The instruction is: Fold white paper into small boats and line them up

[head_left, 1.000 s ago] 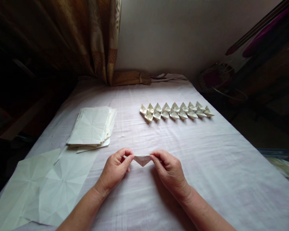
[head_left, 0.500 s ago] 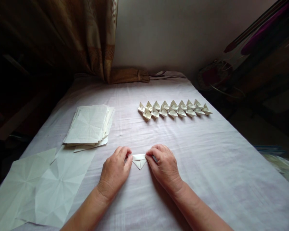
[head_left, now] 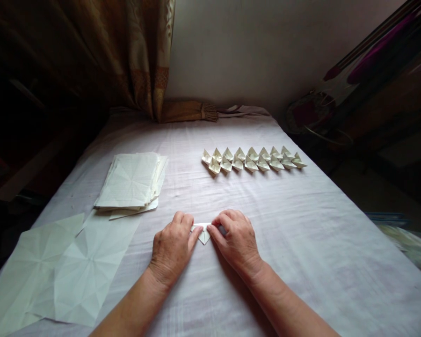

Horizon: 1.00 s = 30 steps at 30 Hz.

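A small folded white paper piece lies on the white cloth between my two hands, its point toward me. My left hand presses its left end with curled fingers. Its right end is pinched under the bent fingers of my right hand. Most of the paper is hidden beneath the fingers. Farther back, a double row of several finished paper boats stands on the cloth.
A stack of creased white sheets lies at the left. Two large creased sheets are spread at the near left corner. A brown curtain hangs at the back left. Dark clutter lies off the right edge.
Both hands have brought the folded paper down onto the cloth and moved closer together, covering more of it.
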Tool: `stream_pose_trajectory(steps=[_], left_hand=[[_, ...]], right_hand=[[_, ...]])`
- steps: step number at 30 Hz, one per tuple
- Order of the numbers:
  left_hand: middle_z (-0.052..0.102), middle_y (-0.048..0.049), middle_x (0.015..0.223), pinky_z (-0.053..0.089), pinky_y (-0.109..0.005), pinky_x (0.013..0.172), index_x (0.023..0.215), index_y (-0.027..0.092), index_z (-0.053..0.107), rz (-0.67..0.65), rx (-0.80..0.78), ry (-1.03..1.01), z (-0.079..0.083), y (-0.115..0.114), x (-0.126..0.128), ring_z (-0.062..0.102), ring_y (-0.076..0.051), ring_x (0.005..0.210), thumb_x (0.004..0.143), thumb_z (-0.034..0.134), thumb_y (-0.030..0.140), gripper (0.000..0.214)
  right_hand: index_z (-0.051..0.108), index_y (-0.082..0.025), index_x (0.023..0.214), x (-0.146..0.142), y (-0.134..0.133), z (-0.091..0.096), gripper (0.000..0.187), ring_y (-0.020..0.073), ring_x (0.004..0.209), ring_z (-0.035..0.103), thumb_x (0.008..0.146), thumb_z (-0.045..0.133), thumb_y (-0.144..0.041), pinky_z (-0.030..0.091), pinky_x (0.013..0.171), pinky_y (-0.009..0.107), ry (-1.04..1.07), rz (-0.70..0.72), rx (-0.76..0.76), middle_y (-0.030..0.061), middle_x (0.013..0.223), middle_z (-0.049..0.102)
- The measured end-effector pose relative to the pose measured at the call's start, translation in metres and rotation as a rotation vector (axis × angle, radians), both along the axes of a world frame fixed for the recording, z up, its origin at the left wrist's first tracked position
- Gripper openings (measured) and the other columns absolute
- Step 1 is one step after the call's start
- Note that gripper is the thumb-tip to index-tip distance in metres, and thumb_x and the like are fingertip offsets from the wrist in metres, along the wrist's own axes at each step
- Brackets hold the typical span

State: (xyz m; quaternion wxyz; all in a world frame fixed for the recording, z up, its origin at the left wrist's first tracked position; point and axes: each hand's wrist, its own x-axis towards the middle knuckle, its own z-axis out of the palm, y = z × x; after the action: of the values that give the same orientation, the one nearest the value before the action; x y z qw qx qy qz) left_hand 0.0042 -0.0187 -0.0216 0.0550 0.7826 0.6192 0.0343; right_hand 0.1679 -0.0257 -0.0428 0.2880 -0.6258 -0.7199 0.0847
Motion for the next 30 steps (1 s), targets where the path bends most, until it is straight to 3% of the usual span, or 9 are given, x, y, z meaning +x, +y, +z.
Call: stream_pose_trajectory(steps=[12,21,24,27,30], left_hand=[[0.061,-0.0009,0.091,0.036,-0.026,0.053,0.090,0.023,0.060,0.020,0.044,0.031,-0.003,0.000,-0.005,0.061,-0.016,0.069,0.098,0.045,0.032,0.019],[0.063,-0.0015,0.092,0.037,-0.025,0.054,0.090,0.022,0.061,0.068,0.036,0.027,-0.002,0.002,-0.011,0.061,-0.015,0.068,0.098,0.044,0.032,0.021],[0.063,-0.0016,0.092,0.037,-0.026,0.054,0.091,0.022,0.061,0.058,0.031,0.031,-0.003,0.002,-0.010,0.062,-0.016,0.069,0.098,0.044,0.032,0.021],[0.063,-0.0016,0.093,0.038,-0.026,0.054,0.091,0.022,0.061,0.055,0.025,0.034,-0.002,0.002,-0.011,0.062,-0.017,0.071,0.098,0.044,0.032,0.021],[0.063,-0.0019,0.093,0.038,-0.026,0.054,0.092,0.022,0.061,0.051,0.013,0.030,0.000,0.002,-0.012,0.063,-0.017,0.071,0.098,0.043,0.032,0.021]], right_hand=[[0.058,-0.022,0.070,0.007,0.002,0.001,0.017,0.0196,0.079,0.053,0.084,0.066,-0.025,0.029,0.074,0.033,-0.026,-0.136,-0.012,0.0005,0.076,0.061],[0.059,-0.022,0.071,0.007,0.002,0.001,0.015,0.0205,0.082,0.054,0.085,0.063,-0.025,0.031,0.078,0.034,-0.028,-0.142,-0.017,0.0016,0.079,0.063],[0.064,-0.021,0.087,-0.004,0.004,-0.001,0.009,0.0249,0.099,0.055,0.082,0.067,-0.028,0.033,0.089,0.038,-0.033,-0.124,-0.015,0.0064,0.101,0.067],[0.062,-0.018,0.114,-0.018,0.007,-0.003,0.040,0.0328,0.125,0.045,0.079,0.071,-0.035,0.030,0.102,0.045,-0.081,-0.115,-0.001,0.0149,0.131,0.057],[0.059,-0.017,0.125,-0.022,0.008,-0.006,0.048,0.0363,0.134,0.036,0.081,0.069,-0.035,0.028,0.106,0.051,-0.139,-0.149,-0.030,0.0175,0.139,0.051]])
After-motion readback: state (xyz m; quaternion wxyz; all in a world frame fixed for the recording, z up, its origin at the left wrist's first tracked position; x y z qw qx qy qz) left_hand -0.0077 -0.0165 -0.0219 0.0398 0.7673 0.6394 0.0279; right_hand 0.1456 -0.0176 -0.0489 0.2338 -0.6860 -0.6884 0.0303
